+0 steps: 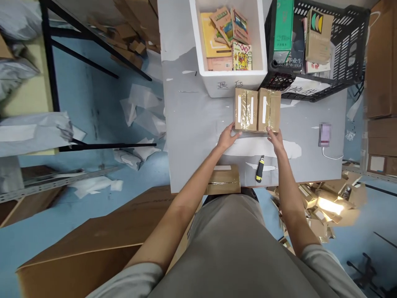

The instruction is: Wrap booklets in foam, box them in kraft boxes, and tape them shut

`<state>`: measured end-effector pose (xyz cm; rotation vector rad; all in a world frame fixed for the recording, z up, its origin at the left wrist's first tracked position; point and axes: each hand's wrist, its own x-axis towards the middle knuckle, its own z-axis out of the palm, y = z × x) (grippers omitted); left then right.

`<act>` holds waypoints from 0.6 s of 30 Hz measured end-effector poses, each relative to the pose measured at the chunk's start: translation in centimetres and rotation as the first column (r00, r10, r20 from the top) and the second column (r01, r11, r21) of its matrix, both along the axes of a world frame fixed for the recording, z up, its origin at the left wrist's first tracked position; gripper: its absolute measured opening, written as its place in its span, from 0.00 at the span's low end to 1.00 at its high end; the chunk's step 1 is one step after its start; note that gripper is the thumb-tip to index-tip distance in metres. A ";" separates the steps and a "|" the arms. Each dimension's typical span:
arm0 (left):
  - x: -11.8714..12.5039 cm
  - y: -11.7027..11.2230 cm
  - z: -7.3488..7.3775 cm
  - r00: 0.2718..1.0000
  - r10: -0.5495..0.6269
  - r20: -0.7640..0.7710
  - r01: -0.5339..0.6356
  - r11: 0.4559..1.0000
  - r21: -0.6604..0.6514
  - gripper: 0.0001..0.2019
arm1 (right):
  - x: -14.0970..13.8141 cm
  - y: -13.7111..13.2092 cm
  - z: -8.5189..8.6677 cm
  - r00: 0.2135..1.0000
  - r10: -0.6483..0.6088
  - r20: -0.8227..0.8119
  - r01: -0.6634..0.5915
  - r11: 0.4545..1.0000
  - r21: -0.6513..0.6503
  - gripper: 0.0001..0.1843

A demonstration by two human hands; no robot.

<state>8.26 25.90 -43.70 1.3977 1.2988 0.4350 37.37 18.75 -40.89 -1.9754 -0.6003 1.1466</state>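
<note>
Two small brown cardboard boxes stand side by side on the grey table, closed with clear tape and bearing white labels. My left hand (228, 138) grips the near left corner of the left cardboard box (246, 109), thumb along its front. At the near right corner of the right cardboard box (269, 111), my right hand (276, 140) has its fingers curled against the edge. The boxes sit between both hands. Between my forearms lies a black and yellow utility knife (259, 169). Another taped cardboard box (224, 179) rests at the table's near edge, partly behind my left forearm.
Behind the boxes stand a white foam bin (231, 82) with several books and a black plastic crate (345, 51) of books. A phone (325, 134) on a cable lies at right. Torn white paper (263, 147) lies on the table. Cardboard scraps (322, 211) cover the floor at right.
</note>
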 end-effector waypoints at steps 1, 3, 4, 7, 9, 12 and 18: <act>-0.4 -0.5 -0.2 0.987 -0.091 -0.134 0.097 0.994 0.041 0.42 | -0.1 -0.8 -0.2 0.999 0.005 0.041 -0.005 1.000 0.004 0.51; -1.7 -1.5 -0.4 0.888 -0.269 -0.373 0.312 0.948 0.059 0.35 | -0.9 -3.1 -0.6 0.991 0.007 0.132 -0.005 1.000 -0.014 0.57; -2.4 -1.9 -0.5 0.829 -0.336 -0.447 0.394 0.918 0.041 0.28 | -1.6 -4.5 -0.7 0.985 0.007 0.170 -0.001 0.999 -0.035 0.59; -4.4 -2.6 -0.6 0.749 -0.409 -0.522 0.479 0.878 -0.002 0.14 | -3.7 -9.1 -0.9 0.974 0.022 0.227 0.006 0.992 -0.123 0.60; -5.6 -2.6 -0.7 0.759 -0.390 -0.521 0.456 0.890 -0.001 0.18 | -4.6 -11.8 -1.0 0.969 0.032 0.243 0.009 0.986 -0.166 0.56; -7.8 -2.4 -0.8 0.771 -0.368 -0.520 0.423 0.906 -0.013 0.17 | -5.3 -14.7 -1.1 0.958 0.050 0.282 0.004 0.982 -0.190 0.48; -15.8 -2.1 -0.5 0.928 0.099 -0.360 -0.114 0.993 -0.020 0.10 | -5.6 -17.0 -1.2 0.915 0.168 0.367 -0.033 0.937 -0.348 0.33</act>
